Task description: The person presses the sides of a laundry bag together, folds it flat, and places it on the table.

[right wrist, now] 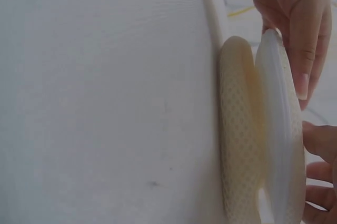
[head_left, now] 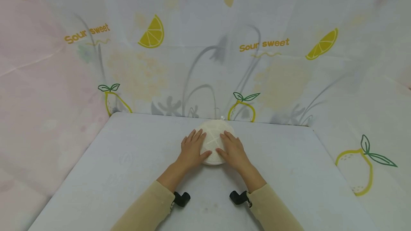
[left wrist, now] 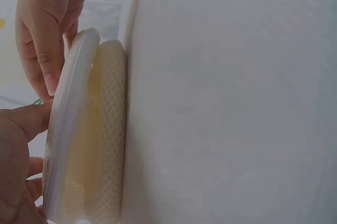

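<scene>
A round, flattened cream mesh pouch [head_left: 213,143] lies near the table's far edge, a small white tab at its back. My left hand [head_left: 192,149] rests on its left side and my right hand [head_left: 235,150] on its right, fingers extended and thumbs towards the middle. Seen edge-on in the left wrist view, a smooth whitish rim [left wrist: 73,113] forms the upper layer above a padded mesh base [left wrist: 111,134]. A gap separates these layers, also visible in the right wrist view beside the mesh base [right wrist: 238,124]. The pouch's inside is mostly hidden.
A white-covered table [head_left: 135,149] extends around the pouch. Printed cloth [head_left: 199,67] with lemons and lettering hangs behind it and at both sides. Black wrist devices [head_left: 182,199] sit at both sleeve cuffs.
</scene>
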`<state>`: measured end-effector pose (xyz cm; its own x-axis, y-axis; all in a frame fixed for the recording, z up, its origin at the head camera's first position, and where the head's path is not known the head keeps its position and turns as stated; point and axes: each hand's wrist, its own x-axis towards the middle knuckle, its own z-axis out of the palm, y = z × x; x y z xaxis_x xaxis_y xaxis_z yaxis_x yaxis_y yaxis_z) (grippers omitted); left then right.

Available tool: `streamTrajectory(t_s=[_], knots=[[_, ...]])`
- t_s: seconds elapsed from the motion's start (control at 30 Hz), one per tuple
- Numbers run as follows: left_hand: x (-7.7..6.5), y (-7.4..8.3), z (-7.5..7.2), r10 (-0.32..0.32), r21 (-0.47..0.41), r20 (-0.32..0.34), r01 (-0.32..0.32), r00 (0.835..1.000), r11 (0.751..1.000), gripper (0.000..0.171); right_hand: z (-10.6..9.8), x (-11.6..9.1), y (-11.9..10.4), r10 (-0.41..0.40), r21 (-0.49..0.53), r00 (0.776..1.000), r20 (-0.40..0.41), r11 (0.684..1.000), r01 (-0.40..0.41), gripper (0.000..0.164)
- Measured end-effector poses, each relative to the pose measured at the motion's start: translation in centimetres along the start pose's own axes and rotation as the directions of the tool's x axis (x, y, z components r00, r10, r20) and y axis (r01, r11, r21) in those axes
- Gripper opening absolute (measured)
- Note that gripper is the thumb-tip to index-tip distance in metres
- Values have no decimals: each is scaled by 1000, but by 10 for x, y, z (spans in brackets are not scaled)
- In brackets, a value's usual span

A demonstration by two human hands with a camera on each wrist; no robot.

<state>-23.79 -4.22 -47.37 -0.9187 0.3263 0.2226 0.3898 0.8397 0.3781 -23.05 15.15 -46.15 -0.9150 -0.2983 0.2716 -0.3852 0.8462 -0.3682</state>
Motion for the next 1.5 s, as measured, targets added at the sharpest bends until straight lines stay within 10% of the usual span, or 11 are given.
streamTrajectory(t_s=[1.5], knots=[[7,-6,1,-101,21,182,99,978,995,81,6,5,9,29,16,985,169,999,-32,65]])
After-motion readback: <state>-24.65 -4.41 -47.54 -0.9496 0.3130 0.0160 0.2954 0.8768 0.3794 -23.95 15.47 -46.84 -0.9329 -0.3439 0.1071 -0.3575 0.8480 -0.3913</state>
